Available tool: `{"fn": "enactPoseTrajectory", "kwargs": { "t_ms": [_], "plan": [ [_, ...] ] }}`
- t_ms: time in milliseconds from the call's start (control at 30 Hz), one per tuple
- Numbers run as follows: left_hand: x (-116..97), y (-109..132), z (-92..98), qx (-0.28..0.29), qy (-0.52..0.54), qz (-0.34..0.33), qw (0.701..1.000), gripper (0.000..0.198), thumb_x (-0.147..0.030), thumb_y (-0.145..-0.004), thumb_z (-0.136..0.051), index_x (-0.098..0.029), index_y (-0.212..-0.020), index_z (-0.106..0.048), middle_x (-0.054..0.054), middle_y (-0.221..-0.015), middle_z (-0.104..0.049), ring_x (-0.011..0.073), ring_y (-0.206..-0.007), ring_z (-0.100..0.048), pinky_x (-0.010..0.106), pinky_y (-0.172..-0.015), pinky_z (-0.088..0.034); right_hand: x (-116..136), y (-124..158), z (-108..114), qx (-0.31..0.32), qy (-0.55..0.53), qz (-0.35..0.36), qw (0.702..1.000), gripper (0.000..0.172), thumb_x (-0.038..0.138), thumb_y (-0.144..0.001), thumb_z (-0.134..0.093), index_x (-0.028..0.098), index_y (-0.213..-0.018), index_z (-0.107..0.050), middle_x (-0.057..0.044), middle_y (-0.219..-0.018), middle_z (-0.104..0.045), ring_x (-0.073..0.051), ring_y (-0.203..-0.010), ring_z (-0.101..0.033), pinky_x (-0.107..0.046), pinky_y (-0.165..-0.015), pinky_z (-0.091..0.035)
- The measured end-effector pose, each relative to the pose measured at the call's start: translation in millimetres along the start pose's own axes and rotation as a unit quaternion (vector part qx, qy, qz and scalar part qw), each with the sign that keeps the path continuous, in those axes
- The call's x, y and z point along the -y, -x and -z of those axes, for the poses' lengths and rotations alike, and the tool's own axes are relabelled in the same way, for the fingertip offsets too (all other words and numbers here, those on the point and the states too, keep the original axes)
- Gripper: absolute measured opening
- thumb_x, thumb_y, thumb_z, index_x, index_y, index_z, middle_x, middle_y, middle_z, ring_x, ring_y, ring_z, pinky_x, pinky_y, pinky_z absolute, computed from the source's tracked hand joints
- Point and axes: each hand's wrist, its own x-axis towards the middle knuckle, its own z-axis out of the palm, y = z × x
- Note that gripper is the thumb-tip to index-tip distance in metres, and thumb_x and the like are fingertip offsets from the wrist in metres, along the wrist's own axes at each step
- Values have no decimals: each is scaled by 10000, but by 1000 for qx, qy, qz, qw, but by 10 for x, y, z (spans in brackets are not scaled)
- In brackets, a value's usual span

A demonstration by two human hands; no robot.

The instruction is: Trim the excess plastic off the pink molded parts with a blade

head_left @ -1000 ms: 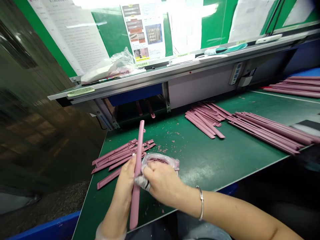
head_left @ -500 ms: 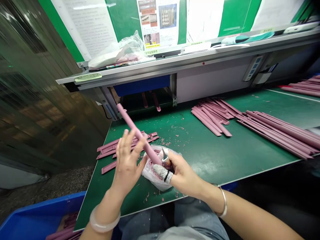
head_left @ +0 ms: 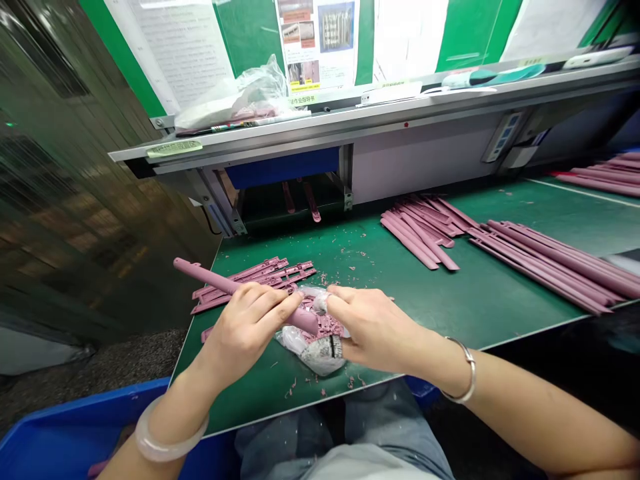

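Note:
My left hand (head_left: 247,327) is wrapped over a long pink plastic strip (head_left: 205,275), which slants from the upper left down toward the right hand. My right hand (head_left: 370,327) is closed beside the strip's near end, with whitish covers on the thumb and forefinger. The small knife seen in it half a second ago is hidden behind its fingers now. Below both hands sits a clear plastic bag (head_left: 293,339) holding pink shavings (head_left: 327,327). Several flat pink pieces (head_left: 270,270) lie behind my left hand.
Pink strips lie in a loose pile (head_left: 420,230) and a longer stack (head_left: 550,267) on the green table (head_left: 425,327). Scraps dot its surface. A blue bin (head_left: 45,427) stands at lower left. A metal shelf (head_left: 280,137) spans the back.
My left hand has closed around the strip, which was held near its end by my right hand. The strip has swung lower and flatter to the left. The knife blade has gone from sight.

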Motion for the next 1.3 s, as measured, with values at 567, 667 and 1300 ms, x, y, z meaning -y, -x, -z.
{"fn": "enactPoseTrajectory", "kwargs": {
  "t_ms": [567, 667, 1300],
  "plan": [
    [-311, -76, 74, 124, 233, 267, 927, 375, -279, -917, -526, -239, -1290, -544, 69, -1153, -647, 249, -1077, -573, 351, -893, -457, -10, 26, -128, -105, 39, -2, 994, 242, 2, -594, -407, 201, -714, -475, -8, -697, -470, -163, -625, -380, -288, -558, -225],
    [-401, -125, 2, 94, 391, 355, 844, 350, -357, -858, -613, -245, -1188, -646, 51, -969, -699, 244, -907, -634, 312, -761, -498, -10, 15, -109, -108, 16, -21, 994, 236, 4, -558, -407, 204, -680, -428, -4, -691, -434, -157, -621, -361, -280, -549, -208],
    [-483, -228, -364, -116, 591, 506, 617, 359, -508, -809, -629, -162, -727, -674, -74, -410, -373, 73, -373, -303, 214, -417, -323, 33, -161, -296, -45, 7, -158, 986, 136, 69, -787, -484, 196, -779, -533, -10, -794, -529, -144, -688, -465, -255, -548, -234]
  ]
}}
